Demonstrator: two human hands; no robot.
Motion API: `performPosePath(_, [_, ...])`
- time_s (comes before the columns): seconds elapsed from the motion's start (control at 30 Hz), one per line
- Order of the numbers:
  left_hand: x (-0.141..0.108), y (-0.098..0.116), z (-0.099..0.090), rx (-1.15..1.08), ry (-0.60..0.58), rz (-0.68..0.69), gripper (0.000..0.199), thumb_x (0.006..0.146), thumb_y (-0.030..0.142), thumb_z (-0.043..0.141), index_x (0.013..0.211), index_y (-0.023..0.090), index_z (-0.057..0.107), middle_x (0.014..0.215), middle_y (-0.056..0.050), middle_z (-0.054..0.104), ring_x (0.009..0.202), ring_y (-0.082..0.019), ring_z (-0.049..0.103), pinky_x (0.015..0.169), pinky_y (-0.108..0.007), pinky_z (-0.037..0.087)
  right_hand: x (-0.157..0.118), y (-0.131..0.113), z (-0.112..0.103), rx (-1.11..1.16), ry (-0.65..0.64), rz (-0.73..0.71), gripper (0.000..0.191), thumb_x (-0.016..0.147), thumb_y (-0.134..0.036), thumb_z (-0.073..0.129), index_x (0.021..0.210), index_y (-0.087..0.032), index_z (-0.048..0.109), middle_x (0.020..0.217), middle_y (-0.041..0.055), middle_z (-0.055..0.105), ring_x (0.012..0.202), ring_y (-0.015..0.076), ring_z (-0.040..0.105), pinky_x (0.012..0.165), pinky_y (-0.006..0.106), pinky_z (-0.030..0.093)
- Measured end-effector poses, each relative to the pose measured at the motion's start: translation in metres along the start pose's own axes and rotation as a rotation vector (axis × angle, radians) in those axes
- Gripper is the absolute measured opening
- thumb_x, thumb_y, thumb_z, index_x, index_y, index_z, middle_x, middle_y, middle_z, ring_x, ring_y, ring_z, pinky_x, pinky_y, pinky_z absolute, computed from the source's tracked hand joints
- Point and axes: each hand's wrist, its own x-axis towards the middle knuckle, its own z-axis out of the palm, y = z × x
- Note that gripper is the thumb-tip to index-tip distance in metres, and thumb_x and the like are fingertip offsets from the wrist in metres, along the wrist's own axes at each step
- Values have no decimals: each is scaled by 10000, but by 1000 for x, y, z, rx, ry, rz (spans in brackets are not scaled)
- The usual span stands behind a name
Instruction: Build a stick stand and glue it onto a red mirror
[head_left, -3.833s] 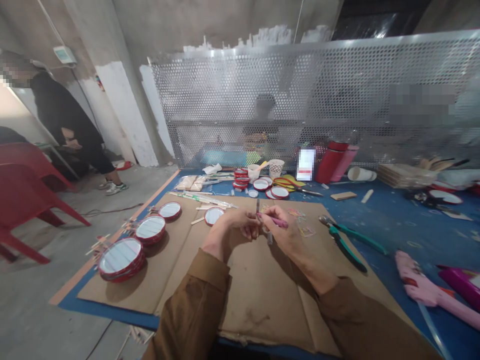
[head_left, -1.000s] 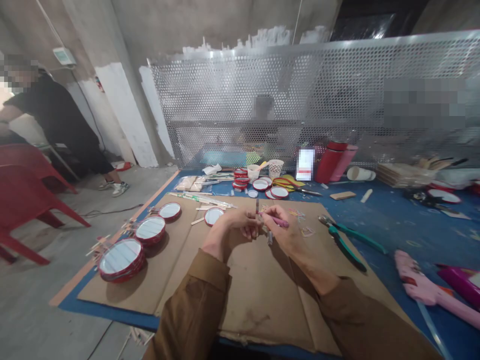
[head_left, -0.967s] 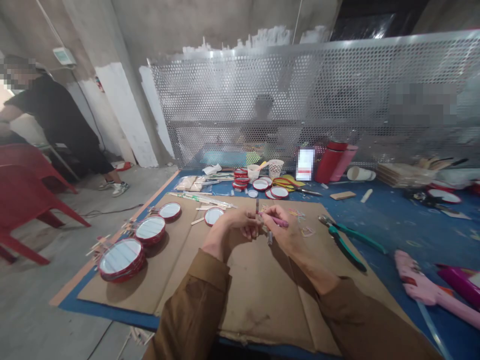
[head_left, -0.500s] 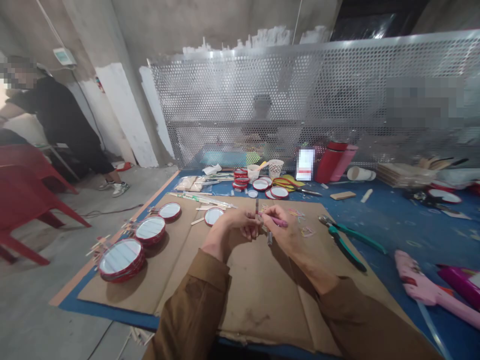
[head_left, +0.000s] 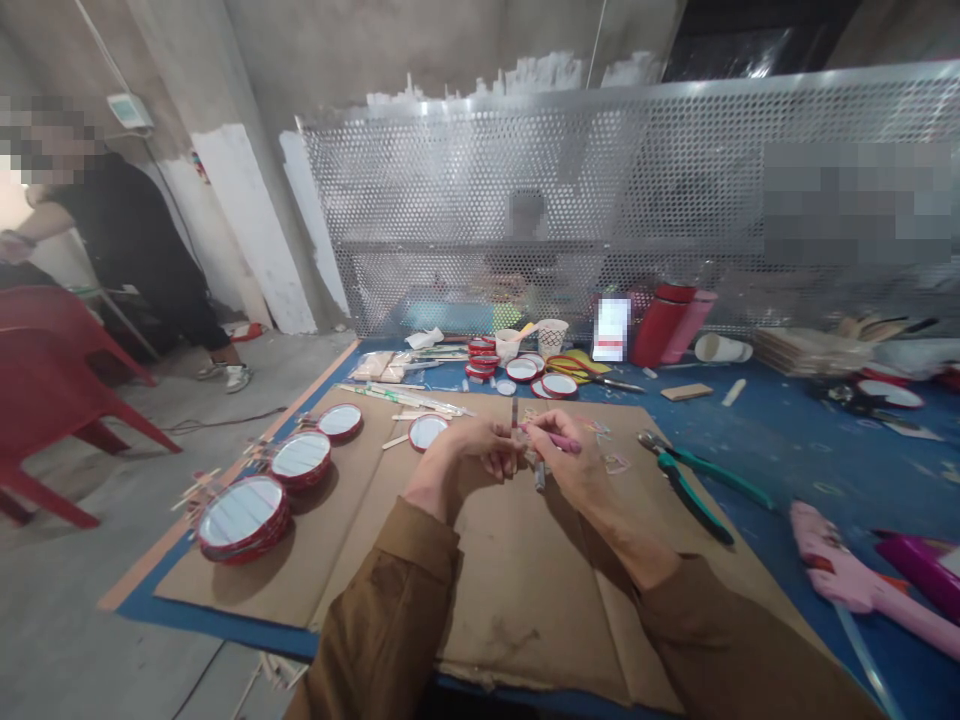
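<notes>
Over the middle of a brown cardboard sheet [head_left: 525, 600], my left hand [head_left: 484, 445] pinches a small thin dark strip [head_left: 514, 412], its fingers closed. Close beside it, my right hand [head_left: 562, 450] is wrapped round a purple-pink pen [head_left: 564, 441], whose tip end points at the strip. A grey marker-like piece [head_left: 540, 477] shows just below the fingers. Behind my left wrist lies a round red-rimmed lid [head_left: 428, 432]. Several coloured rubber bands [head_left: 616, 463] are scattered right of my right hand.
Red-rimmed round pieces [head_left: 241, 515] line the left side. Green-handled pliers [head_left: 694, 495] and a pink glue gun [head_left: 840, 565] lie right. Paper cups [head_left: 553, 337], a phone [head_left: 611, 330] and a red bottle [head_left: 660, 325] stand behind. A person [head_left: 135, 220] is at far left.
My right hand and the pen have shifted very slightly to the right. At far left, the person's head and arm have moved. My left hand looks unchanged.
</notes>
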Motion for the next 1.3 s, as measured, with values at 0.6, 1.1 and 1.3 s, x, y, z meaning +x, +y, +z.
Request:
performPosePath(0.6, [5,-4,-1,5,16,15,350,823,455,621,703,127,599,564,-16,644,494,-118,613,553,-248,469,-2,9,6,-28,-54,6,189,825,-381,529,748,-212,562,597,-14,593,543,134,530,536,248,407])
performPosePath(1.1, [1,0,0,10,9,-13,435,782,546,645,703,122,590,574,-16,637,517,-107,603,601,-247,470,-1,6,3,-20,11,-6,184,808,-377,534,738,-208,553,637,0,605,572,142,545,567,266,424])
performPosePath(1.3, [2,-1,0,14,22,4,372,851,462,590,698,123,596,568,-13,639,515,-101,605,601,-238,474,-2,11,7,-15,-32,-6,195,821,-384,533,741,-208,550,610,-11,594,541,131,526,539,253,407])
